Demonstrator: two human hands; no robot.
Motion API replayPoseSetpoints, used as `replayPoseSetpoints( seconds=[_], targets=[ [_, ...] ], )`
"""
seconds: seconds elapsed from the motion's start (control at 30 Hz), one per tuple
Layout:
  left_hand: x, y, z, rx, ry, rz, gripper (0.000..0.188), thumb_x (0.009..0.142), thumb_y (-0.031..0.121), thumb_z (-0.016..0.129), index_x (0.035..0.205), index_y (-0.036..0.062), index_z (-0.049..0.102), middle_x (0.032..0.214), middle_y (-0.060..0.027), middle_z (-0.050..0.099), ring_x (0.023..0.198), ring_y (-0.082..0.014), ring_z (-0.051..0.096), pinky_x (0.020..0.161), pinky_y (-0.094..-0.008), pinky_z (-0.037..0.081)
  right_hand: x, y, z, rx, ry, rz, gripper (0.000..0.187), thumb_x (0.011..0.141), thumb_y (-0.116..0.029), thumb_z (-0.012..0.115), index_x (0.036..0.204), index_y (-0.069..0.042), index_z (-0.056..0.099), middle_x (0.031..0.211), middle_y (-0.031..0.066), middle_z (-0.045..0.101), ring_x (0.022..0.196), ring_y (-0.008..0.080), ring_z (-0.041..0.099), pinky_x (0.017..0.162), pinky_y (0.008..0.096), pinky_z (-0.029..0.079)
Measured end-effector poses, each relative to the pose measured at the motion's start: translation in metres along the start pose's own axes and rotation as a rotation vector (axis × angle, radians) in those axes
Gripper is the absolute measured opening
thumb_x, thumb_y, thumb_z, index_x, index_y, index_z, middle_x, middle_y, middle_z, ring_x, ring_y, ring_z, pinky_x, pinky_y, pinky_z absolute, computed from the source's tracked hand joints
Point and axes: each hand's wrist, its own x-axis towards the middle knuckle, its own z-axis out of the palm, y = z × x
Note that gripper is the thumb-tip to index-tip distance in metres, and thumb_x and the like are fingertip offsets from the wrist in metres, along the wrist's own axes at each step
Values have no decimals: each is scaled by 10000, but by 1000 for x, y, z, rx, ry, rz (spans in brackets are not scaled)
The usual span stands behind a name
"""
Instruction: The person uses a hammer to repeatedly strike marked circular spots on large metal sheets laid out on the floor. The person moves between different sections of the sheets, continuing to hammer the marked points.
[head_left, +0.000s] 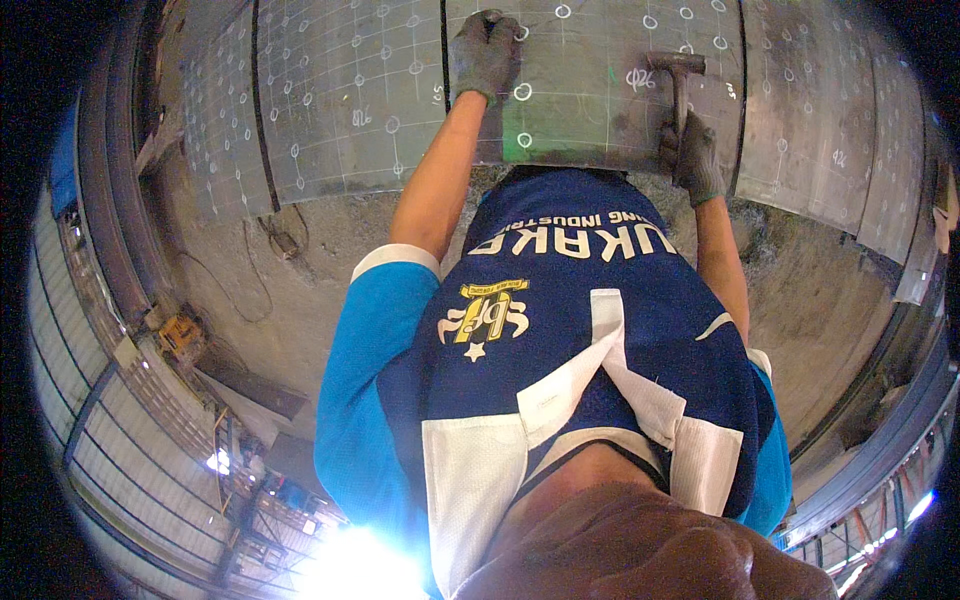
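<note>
Grey steel plate [600, 120], chalk-gridded with white circles: hammer and punch position.
Right hand [697, 158], gloved, fisted round rusty steel hammer [679, 82], handle upright, head just right of left hand [486, 52], fisted on something unidentifiable.

Right hand [697, 158] grips hammer [678, 82]; left hand [486, 52] fisted on marked steel plate [590, 120].

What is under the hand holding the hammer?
Under the right hand with the hammer lies a grey metal plate marked with white circles and lines. The glove covers whatever marks sit directly beneath it.
</note>
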Motion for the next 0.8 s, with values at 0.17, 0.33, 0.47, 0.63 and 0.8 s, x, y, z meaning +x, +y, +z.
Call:
replayPoseSetpoints(
  seconds=[0.17, 0.33, 0.47, 0.63, 0.8],
  targets=[
    [37, -78, 18, 256, 101, 436, 284, 926, 319, 655, 1005, 55, 721, 865, -147, 745, 787, -301, 712, 747, -429, 556, 7, 17, -9, -316, 39, -105, 336, 1077, -454, 401, 1015, -156, 543, 667, -8, 503, 477, 151, 429, 427, 323, 342],
    [11, -13, 4, 160, 31, 157, 299, 965, 342, 593, 962, 77, 730, 906, -153, 745, 822, -330, 706, 765, -452, 547, -26, -58, -5, 295, -140, 200, 227, 967, -244, 652, 1115, -80, 601, 834, 65, 650, 621, 204, 611, 503, 365, 491],
    [-9, 6, -1, 104, 3, 143, 332, 960, 368, 580, 964, 80, 743, 926, -172, 743, 839, -351, 709, 787, -460, 548, -50, -73, -7, 572, -191, 281, 195, 936, -201, 679, 1093, -107, 608, 815, 27, 628, 606, 158, 574, 489, 340, 459],
    [-6, 10, 2, 375, 62, 272, 347, 953, 371, 573, 971, 76, 755, 913, -176, 742, 839, -352, 713, 787, -455, 549, -13, -16, -8, -186, -8, -193, 272, 1049, -370, 465, 1058, -129, 589, 725, 8, 565, 520, 140, 484, 448, 315, 384],
    [-9, 19, -1, 248, -19, 114, 348, 948, 359, 583, 990, 54, 747, 964, -193, 744, 897, -377, 716, 807, -477, 544, -15, -23, -1, -17, -44, -134, 380, 1104, -440, 352, 1034, -147, 583, 666, -21, 519, 454, 124, 428, 410, 295, 337]
  ],
)
